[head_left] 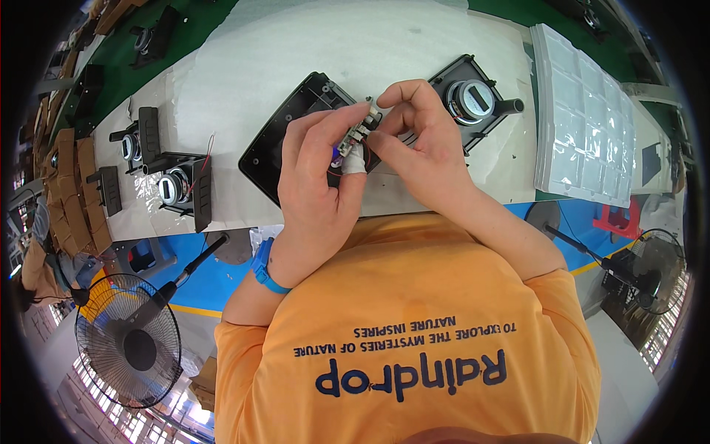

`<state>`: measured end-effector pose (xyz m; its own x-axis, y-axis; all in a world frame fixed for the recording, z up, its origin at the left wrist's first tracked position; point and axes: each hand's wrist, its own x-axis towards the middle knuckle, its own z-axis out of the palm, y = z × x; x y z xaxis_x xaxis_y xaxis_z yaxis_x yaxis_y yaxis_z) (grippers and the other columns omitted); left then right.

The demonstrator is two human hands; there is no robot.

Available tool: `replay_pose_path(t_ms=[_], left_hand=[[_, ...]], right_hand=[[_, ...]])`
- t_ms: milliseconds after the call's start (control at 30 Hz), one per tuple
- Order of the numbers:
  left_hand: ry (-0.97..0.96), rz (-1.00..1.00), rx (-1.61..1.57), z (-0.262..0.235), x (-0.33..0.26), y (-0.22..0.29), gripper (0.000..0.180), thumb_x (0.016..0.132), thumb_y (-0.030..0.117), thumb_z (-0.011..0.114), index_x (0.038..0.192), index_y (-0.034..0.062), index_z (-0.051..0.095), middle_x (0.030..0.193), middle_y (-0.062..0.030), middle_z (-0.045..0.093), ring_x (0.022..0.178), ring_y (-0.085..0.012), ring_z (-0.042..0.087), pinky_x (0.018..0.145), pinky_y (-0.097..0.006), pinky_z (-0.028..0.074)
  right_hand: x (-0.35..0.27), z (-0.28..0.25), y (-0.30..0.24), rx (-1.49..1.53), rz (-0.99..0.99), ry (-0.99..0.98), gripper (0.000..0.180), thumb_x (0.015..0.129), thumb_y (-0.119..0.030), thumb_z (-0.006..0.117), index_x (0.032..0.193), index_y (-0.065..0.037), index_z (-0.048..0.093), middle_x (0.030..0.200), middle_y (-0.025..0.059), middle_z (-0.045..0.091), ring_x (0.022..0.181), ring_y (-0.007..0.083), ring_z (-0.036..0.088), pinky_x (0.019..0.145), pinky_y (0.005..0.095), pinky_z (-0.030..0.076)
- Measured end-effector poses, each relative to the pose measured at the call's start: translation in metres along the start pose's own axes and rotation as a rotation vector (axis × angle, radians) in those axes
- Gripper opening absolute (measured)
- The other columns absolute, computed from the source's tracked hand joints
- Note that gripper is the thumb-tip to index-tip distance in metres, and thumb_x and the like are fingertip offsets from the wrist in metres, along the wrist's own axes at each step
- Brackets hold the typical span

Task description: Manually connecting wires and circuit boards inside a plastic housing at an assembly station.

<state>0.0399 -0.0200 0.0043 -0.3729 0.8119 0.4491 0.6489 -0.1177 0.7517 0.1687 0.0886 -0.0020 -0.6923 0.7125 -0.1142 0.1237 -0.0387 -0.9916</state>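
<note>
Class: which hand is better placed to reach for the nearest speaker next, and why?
Probably the right hand: it is closer to that speaker, while the left hand holds the small circuit board.

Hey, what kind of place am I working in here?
Most likely an electronics assembly workshop. Your left hand holds a small circuit board, an open black casing lies on the bench, and black panels with round speakers lie on both sides of it.
</note>
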Motion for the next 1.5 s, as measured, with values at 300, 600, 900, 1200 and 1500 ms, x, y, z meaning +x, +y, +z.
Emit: replay_pose_path(t_ms=[300, 600, 900, 1200, 1500], left_hand=[[-0.017, 0.006, -0.01, -0.002, 0.002, 0.0, 0.047, 0.079, -0.009, 0.064, 0.124, 0.0046, 0.064, 0.115, -0.0088, 0.066, 0.104, -0.0287, 0.062, 0.083, -0.036, 0.053], [-0.008, -0.205, -0.256, 0.002, -0.005, -0.003, 0.047, 0.08, -0.009, 0.062, 0.125, 0.0042, 0.063, 0.114, -0.011, 0.06, 0.101, -0.0237, 0.061, 0.085, -0.035, 0.053], [0.006, -0.193, -0.301, 0.006, -0.007, -0.01, 0.05, 0.081, -0.012, 0.059, 0.129, 0.0029, 0.059, 0.115, -0.0109, 0.056, 0.103, -0.0201, 0.06, 0.081, -0.028, 0.053], [-0.014, -0.018, -0.11, 0.003, -0.002, -0.005, 0.045, 0.081, -0.01, 0.063, 0.123, 0.0055, 0.064, 0.109, -0.0111, 0.06, 0.102, -0.0254, 0.061, 0.079, -0.032, 0.054], [-0.058, -0.041, -0.1, 0.004, 0.0, -0.002, 0.046, 0.078, -0.01, 0.064, 0.12, 0.0074, 0.066, 0.105, -0.0063, 0.065, 0.096, -0.0254, 0.058, 0.078, -0.033, 0.052]], right_hand=[[-0.001, -0.002, 0.003, 0.094, -0.019, -0.016, 0.038, 0.09, 0.0, 0.069, 0.122, -0.003, 0.049, 0.089, 0.0064, 0.067, 0.085, 0.0118, 0.063, 0.079, 0.0259, 0.05], [0.0, -0.005, 0.002, 0.108, 0.025, -0.042, 0.036, 0.091, -0.001, 0.07, 0.122, -0.003, 0.05, 0.093, 0.0069, 0.068, 0.089, 0.012, 0.063, 0.081, 0.026, 0.049], [-0.003, -0.002, 0.009, 0.117, -0.029, -0.008, 0.031, 0.093, 0.001, 0.068, 0.118, -0.003, 0.051, 0.097, 0.0052, 0.066, 0.093, 0.0108, 0.062, 0.086, 0.0252, 0.049], [-0.003, -0.002, 0.006, 0.134, -0.007, -0.005, 0.03, 0.092, 0.001, 0.069, 0.116, -0.002, 0.052, 0.096, 0.0055, 0.066, 0.092, 0.0104, 0.062, 0.081, 0.0251, 0.051], [0.0, 0.0, 0.012, 0.23, 0.001, 0.055, 0.029, 0.089, -0.001, 0.069, 0.113, -0.004, 0.054, 0.084, 0.0051, 0.071, 0.077, 0.0102, 0.066, 0.071, 0.0254, 0.051]])
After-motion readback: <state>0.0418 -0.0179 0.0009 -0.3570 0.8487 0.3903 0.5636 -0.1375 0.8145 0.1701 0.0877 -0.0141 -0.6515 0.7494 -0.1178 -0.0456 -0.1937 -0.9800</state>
